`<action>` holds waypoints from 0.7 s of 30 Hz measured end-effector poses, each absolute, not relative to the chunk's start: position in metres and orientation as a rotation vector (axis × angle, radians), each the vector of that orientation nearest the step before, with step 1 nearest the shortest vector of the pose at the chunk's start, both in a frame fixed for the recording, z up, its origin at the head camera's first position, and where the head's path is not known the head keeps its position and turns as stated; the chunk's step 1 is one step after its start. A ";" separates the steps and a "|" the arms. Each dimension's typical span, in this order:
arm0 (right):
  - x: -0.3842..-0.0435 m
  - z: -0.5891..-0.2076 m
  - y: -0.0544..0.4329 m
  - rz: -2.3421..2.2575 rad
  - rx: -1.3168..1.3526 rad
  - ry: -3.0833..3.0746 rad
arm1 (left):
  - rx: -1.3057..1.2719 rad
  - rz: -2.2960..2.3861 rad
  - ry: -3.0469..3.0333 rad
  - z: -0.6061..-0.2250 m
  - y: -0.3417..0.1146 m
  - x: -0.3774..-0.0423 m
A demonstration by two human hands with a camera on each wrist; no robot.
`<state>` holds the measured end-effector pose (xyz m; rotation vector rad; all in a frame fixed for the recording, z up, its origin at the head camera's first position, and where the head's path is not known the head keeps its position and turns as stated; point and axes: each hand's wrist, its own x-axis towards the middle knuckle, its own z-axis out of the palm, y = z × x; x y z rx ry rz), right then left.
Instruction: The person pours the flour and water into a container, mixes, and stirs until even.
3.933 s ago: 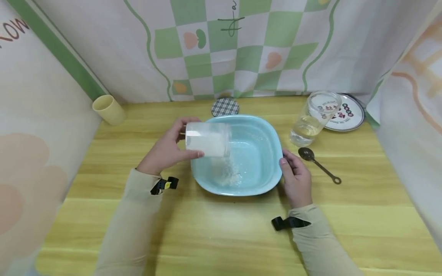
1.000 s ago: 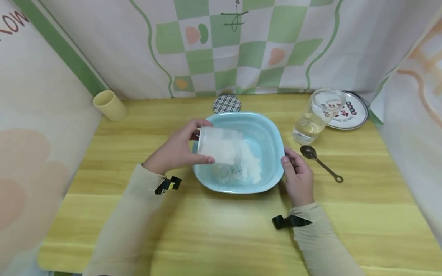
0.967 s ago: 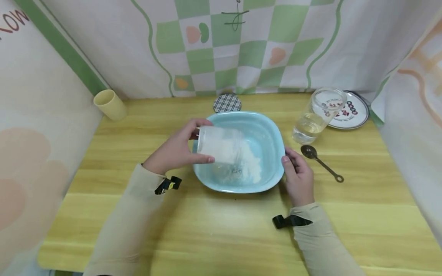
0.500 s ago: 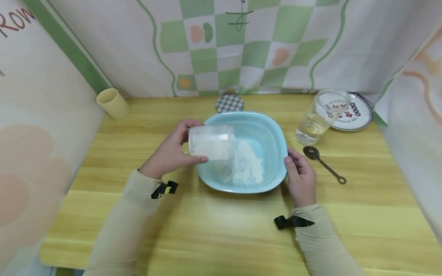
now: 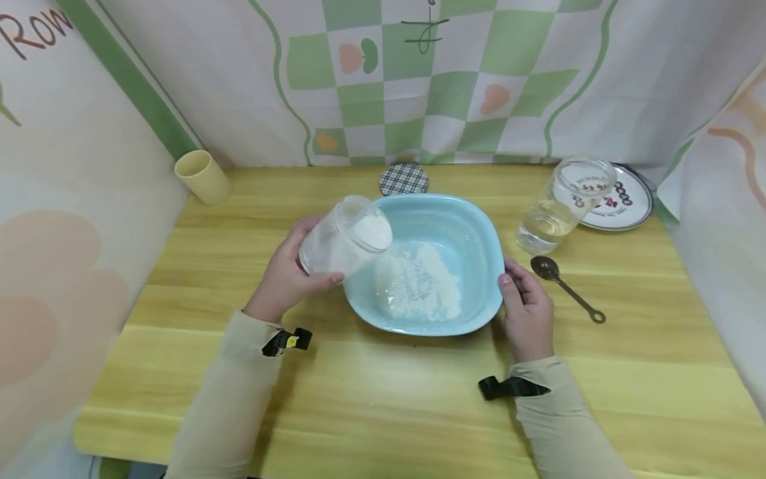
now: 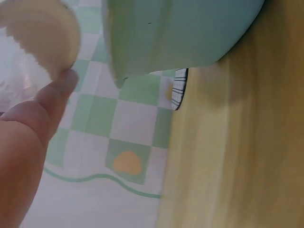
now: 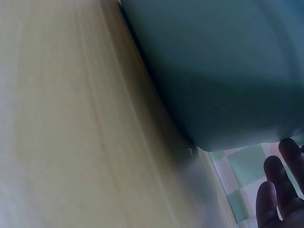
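Observation:
My left hand [image 5: 280,283] grips a clear jar [image 5: 326,246] of white powder, held tilted at the left rim of a light blue basin [image 5: 475,266]. The jar's mouth faces right and a little toward me, and powder [image 5: 372,231] still lies inside it. On the basin's floor a patch of the same powder [image 5: 427,286] is spread. With thumb on top and fingers outside, my right hand [image 5: 529,316] holds the basin's right rim. The left wrist view shows a finger [image 6: 61,88] along the jar; in the right wrist view, fingertips [image 7: 273,166] are by the basin wall.
A dark spoon [image 5: 562,286] lies right of my right hand. Behind it stands a glass jar [image 5: 544,226] of clear liquid, partly before a patterned plate [image 5: 631,203]. A checked round disc [image 5: 403,179] is behind the basin, and a yellow cup [image 5: 203,178] at the back left.
More powder has come into the basin. My left hand has drawn the jar back left and turned its mouth upward. My right hand keeps its hold on the rim.

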<state>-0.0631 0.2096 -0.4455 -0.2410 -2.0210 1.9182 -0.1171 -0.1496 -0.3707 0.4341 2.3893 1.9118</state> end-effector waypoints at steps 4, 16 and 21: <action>-0.063 -0.446 0.210 1.919 -0.245 -2.022 | 0.295 2.145 2.267 -0.381 -0.151 -0.112; -0.063 -0.445 0.210 1.920 -0.259 -2.023 | 0.056 2.580 1.953 -0.411 -0.159 -0.112; -0.063 -0.444 0.210 1.931 -0.245 -2.010 | -0.029 2.389 2.230 -0.419 -0.171 -0.115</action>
